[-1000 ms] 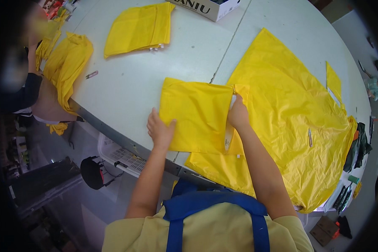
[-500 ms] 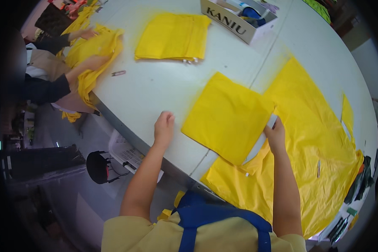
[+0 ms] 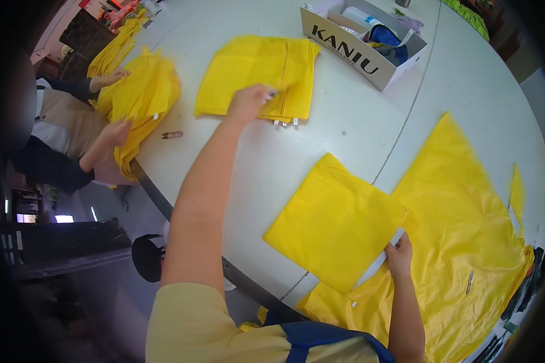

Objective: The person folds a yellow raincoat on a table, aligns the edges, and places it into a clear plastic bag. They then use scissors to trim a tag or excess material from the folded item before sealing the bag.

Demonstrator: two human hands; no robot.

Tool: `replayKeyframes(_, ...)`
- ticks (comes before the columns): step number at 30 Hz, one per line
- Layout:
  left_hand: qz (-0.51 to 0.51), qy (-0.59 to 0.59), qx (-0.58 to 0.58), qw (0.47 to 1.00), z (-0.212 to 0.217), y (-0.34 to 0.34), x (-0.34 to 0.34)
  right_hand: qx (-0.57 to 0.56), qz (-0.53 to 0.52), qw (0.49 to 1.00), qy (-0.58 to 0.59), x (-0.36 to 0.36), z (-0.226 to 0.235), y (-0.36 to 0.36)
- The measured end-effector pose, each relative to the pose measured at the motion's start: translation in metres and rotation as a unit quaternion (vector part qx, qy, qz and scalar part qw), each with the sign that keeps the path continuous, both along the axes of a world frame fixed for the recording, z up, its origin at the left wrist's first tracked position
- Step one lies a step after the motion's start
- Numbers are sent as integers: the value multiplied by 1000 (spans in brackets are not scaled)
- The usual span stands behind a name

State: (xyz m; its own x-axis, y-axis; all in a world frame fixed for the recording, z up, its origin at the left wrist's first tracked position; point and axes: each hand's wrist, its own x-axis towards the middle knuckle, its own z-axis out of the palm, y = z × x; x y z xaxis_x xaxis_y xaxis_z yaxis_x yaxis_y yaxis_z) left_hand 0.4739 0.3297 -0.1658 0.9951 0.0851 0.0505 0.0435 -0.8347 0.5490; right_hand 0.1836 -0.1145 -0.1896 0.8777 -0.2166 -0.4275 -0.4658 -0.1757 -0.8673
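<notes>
My right hand (image 3: 398, 257) grips the edge of a flat white board (image 3: 371, 270). A yellow fabric piece (image 3: 333, 221) is folded over that board in a rough square. At the far side, my left hand (image 3: 247, 104) is over a stack of folded yellow fabric (image 3: 242, 66). Its fingers are closed around something small, too blurred to name. White tags stick out along the stack's near edge. Under and beside the board, a large yellow sheet (image 3: 451, 230) spreads across the right of the table, with a slim pen-like thing (image 3: 469, 282) on it.
A white box (image 3: 345, 51) holding a roll and blue items stands at the back. On the left, another person's hands (image 3: 115, 130) handle yellow fabric (image 3: 148, 85). A small pair of snips (image 3: 172, 135) lies near them. The table edge (image 3: 154, 190) curves along the left; a black stool (image 3: 146, 257) stands below.
My left hand has reached forward from the near table edge to the fabric stack. My right hand keeps its hold on the board. The other person's hands have shifted on their fabric.
</notes>
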Motion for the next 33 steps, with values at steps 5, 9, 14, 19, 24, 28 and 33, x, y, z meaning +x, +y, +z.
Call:
replayKeyframes(5,84,-108,-532,836,35,34,-13,31,-13,999,17,1,3,2)
replayKeyframes(9,118,-131,-454,873,66,7,-73,42,-21,999,19,3,7,6)
replayKeyframes(14,-89,-52,-192,976,43,-47,-190,-12,27,996,79,5,10,-2)
replayKeyframes(19,-223,-74,-46,971,3,-101,-255,51,-30,998,23,16,21,16)
replayKeyframes(24,-298,-58,-106,947,14,-140,-298,187,-161,969,-15,23,3,35)
replayKeyframes(28,-224,-80,18,971,34,-127,-308,180,-142,973,-35,16,-8,27)
replayKeyframes(33,127,30,238,962,0,-33,-309,247,-169,954,-31,13,-4,27)
